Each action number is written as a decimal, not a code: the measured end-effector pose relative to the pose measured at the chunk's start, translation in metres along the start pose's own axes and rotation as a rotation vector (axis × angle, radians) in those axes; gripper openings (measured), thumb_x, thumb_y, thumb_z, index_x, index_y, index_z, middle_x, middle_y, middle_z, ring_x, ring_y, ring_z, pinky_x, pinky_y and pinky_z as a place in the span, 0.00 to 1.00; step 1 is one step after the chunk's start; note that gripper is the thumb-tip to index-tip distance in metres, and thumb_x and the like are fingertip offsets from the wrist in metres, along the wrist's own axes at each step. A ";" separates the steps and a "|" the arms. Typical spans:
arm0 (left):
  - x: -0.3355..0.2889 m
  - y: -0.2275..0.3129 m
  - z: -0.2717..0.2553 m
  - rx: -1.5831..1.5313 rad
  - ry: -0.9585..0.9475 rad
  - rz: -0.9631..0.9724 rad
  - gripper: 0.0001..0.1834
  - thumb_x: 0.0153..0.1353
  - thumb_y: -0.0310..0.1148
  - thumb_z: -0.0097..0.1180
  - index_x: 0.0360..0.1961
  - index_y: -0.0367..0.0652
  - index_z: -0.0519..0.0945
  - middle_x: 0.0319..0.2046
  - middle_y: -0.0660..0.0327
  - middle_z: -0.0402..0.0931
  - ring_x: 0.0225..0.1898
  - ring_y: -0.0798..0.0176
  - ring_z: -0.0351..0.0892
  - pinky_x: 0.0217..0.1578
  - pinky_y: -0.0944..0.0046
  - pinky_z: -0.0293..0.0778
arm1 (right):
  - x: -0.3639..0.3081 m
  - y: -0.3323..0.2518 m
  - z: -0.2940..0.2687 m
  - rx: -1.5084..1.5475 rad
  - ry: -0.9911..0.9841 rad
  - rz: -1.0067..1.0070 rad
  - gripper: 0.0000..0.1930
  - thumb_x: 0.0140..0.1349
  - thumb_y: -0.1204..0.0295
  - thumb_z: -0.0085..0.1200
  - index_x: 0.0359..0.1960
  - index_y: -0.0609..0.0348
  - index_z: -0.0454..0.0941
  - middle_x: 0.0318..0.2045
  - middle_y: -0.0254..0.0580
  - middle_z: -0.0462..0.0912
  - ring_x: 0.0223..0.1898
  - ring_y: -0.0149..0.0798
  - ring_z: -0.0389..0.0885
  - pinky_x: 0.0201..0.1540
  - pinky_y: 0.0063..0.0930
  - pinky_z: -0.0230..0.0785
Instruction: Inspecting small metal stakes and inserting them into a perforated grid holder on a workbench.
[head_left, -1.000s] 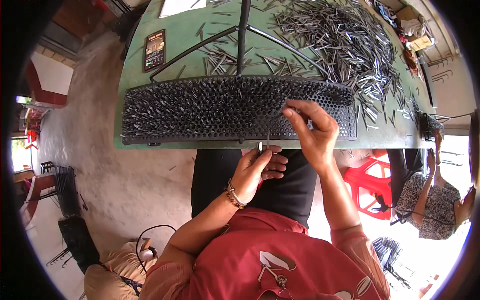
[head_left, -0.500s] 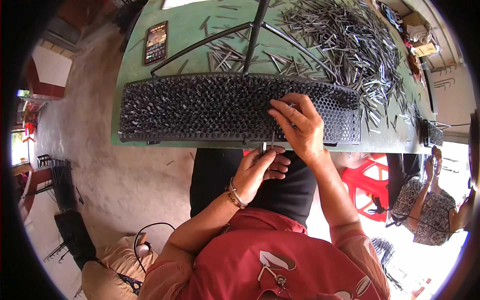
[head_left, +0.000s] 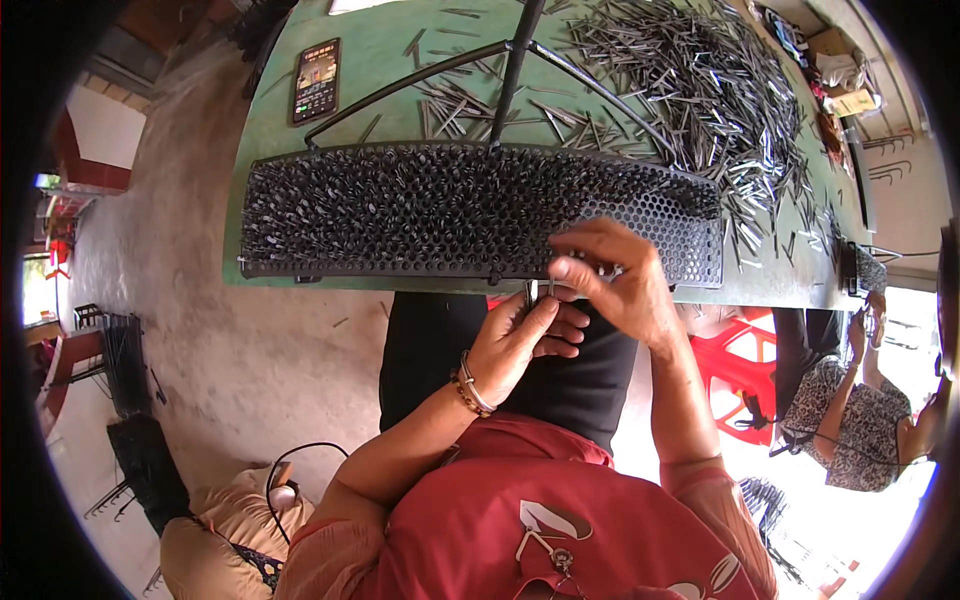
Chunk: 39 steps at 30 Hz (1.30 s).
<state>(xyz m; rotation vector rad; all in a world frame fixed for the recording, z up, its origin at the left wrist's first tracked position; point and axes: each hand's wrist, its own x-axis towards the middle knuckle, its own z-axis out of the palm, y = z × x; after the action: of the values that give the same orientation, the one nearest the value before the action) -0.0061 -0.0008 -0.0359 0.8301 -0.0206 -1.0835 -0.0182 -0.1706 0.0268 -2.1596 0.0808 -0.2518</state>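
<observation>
A long black perforated rack (head_left: 400, 215) lies along the near edge of a green table (head_left: 400, 60), most of its holes filled with thin metal pins. My left hand (head_left: 520, 340) sits just below the table edge, gripping a small bundle of pins (head_left: 535, 292) that point upward. My right hand (head_left: 615, 280) rests over the rack's front edge right above it, fingertips pinching at the top of that bundle. The rack's right end (head_left: 690, 240) shows bare holes.
A large heap of loose metal pins (head_left: 700, 90) covers the table's far right. A phone (head_left: 316, 80) lies at the far left, and a black metal stand (head_left: 510, 60) crosses the middle. Another person (head_left: 860, 420) sits at the right, beside a red plastic stool (head_left: 740, 370).
My right hand has drawn back from the rack's holes toward me, down to the bundle held in my left hand. The left hand has barely moved.
</observation>
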 end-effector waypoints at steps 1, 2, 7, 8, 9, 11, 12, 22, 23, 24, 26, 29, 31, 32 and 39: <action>0.001 -0.002 0.001 0.027 -0.026 0.026 0.18 0.70 0.39 0.41 0.52 0.36 0.70 0.40 0.55 0.77 0.38 0.66 0.79 0.38 0.66 0.78 | -0.005 -0.003 -0.002 0.090 -0.178 0.181 0.09 0.56 0.76 0.60 0.39 0.63 0.81 0.33 0.39 0.80 0.33 0.30 0.78 0.34 0.20 0.70; 0.001 -0.003 0.001 0.054 -0.051 0.053 0.19 0.70 0.39 0.41 0.53 0.35 0.70 0.41 0.55 0.77 0.38 0.65 0.78 0.38 0.65 0.78 | -0.011 0.004 0.002 0.202 -0.164 0.283 0.08 0.57 0.76 0.59 0.39 0.63 0.81 0.31 0.37 0.81 0.32 0.26 0.78 0.35 0.18 0.70; 0.005 -0.003 -0.001 0.000 -0.029 -0.020 0.20 0.70 0.39 0.40 0.56 0.36 0.68 0.41 0.54 0.77 0.38 0.65 0.79 0.38 0.65 0.78 | -0.004 0.006 0.006 0.383 0.145 0.273 0.09 0.57 0.77 0.59 0.40 0.64 0.81 0.28 0.36 0.82 0.30 0.24 0.77 0.33 0.17 0.70; 0.005 -0.002 -0.001 0.004 -0.029 -0.046 0.21 0.70 0.39 0.40 0.56 0.36 0.67 0.42 0.54 0.76 0.39 0.64 0.78 0.38 0.65 0.78 | 0.001 0.004 0.006 0.239 0.208 0.170 0.09 0.57 0.77 0.60 0.40 0.63 0.81 0.29 0.35 0.82 0.29 0.24 0.77 0.32 0.17 0.69; 0.005 -0.002 -0.001 0.008 -0.028 -0.072 0.21 0.70 0.39 0.41 0.57 0.36 0.67 0.43 0.54 0.76 0.39 0.64 0.78 0.38 0.64 0.78 | 0.006 0.003 0.007 0.094 0.268 0.067 0.09 0.56 0.78 0.60 0.40 0.63 0.81 0.29 0.35 0.82 0.28 0.23 0.76 0.32 0.17 0.69; 0.005 -0.002 0.000 -0.022 -0.030 -0.075 0.20 0.70 0.38 0.40 0.57 0.35 0.66 0.43 0.53 0.76 0.40 0.63 0.78 0.40 0.63 0.77 | 0.011 0.010 0.014 0.066 0.291 0.000 0.09 0.56 0.78 0.60 0.40 0.63 0.81 0.30 0.36 0.82 0.26 0.23 0.75 0.31 0.17 0.67; 0.006 -0.002 0.001 -0.053 -0.029 -0.077 0.20 0.69 0.37 0.40 0.57 0.35 0.66 0.44 0.53 0.75 0.41 0.62 0.78 0.41 0.62 0.77 | 0.013 0.013 0.017 0.035 0.286 -0.046 0.09 0.56 0.78 0.59 0.39 0.63 0.81 0.30 0.37 0.82 0.27 0.25 0.76 0.31 0.18 0.68; 0.000 -0.005 -0.011 -0.187 -0.103 -0.082 0.20 0.68 0.32 0.38 0.57 0.33 0.66 0.47 0.52 0.73 0.45 0.59 0.76 0.45 0.59 0.76 | 0.011 0.019 0.027 -0.146 0.256 -0.219 0.10 0.54 0.81 0.58 0.40 0.63 0.80 0.34 0.44 0.82 0.31 0.37 0.81 0.34 0.25 0.73; 0.000 -0.004 -0.010 -0.195 -0.117 -0.083 0.19 0.68 0.32 0.38 0.56 0.32 0.66 0.47 0.52 0.73 0.45 0.59 0.76 0.45 0.58 0.76 | 0.012 0.021 0.028 -0.168 0.248 -0.260 0.11 0.54 0.81 0.58 0.40 0.63 0.80 0.34 0.44 0.81 0.31 0.38 0.81 0.33 0.26 0.73; -0.001 -0.003 -0.009 -0.203 -0.131 -0.085 0.19 0.68 0.32 0.38 0.56 0.32 0.67 0.47 0.51 0.73 0.45 0.58 0.76 0.45 0.58 0.76 | 0.012 0.021 0.028 -0.168 0.247 -0.261 0.11 0.54 0.81 0.58 0.40 0.63 0.80 0.34 0.44 0.81 0.31 0.38 0.81 0.33 0.26 0.73; 0.000 -0.001 -0.007 -0.197 -0.134 -0.083 0.19 0.68 0.32 0.38 0.56 0.31 0.67 0.47 0.51 0.73 0.45 0.58 0.76 0.45 0.58 0.76 | 0.011 0.021 0.027 -0.297 0.205 -0.308 0.12 0.53 0.81 0.59 0.41 0.61 0.81 0.35 0.43 0.79 0.32 0.40 0.80 0.33 0.28 0.73; 0.000 0.003 -0.006 -0.187 -0.137 -0.077 0.20 0.67 0.32 0.38 0.56 0.31 0.67 0.46 0.50 0.74 0.45 0.58 0.77 0.45 0.57 0.76 | 0.010 0.013 0.028 -0.383 0.178 -0.227 0.13 0.53 0.79 0.60 0.41 0.60 0.81 0.36 0.44 0.77 0.33 0.40 0.79 0.34 0.29 0.72; 0.000 0.006 -0.007 -0.186 -0.141 -0.075 0.20 0.67 0.32 0.37 0.56 0.30 0.66 0.46 0.50 0.74 0.44 0.57 0.77 0.45 0.57 0.76 | 0.008 0.011 0.027 -0.281 0.211 -0.201 0.12 0.53 0.77 0.60 0.41 0.61 0.81 0.36 0.44 0.78 0.33 0.39 0.79 0.34 0.28 0.72; 0.000 0.007 -0.007 -0.189 -0.162 -0.074 0.20 0.67 0.32 0.37 0.55 0.30 0.67 0.46 0.50 0.74 0.44 0.57 0.77 0.44 0.57 0.76 | 0.006 0.010 0.025 -0.182 0.245 -0.173 0.11 0.54 0.75 0.61 0.40 0.61 0.81 0.35 0.44 0.78 0.34 0.37 0.79 0.35 0.28 0.72; -0.002 0.014 0.000 -0.203 -0.231 -0.069 0.16 0.69 0.35 0.38 0.48 0.34 0.71 0.41 0.52 0.75 0.43 0.58 0.78 0.45 0.57 0.77 | -0.008 0.000 0.005 0.356 -0.262 0.248 0.08 0.57 0.73 0.60 0.34 0.66 0.81 0.33 0.41 0.79 0.33 0.31 0.78 0.35 0.23 0.70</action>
<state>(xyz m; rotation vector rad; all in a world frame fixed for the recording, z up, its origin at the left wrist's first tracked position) 0.0036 0.0033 -0.0266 0.5239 -0.0744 -1.2206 -0.0250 -0.1655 0.0226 -1.7891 0.1411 0.1513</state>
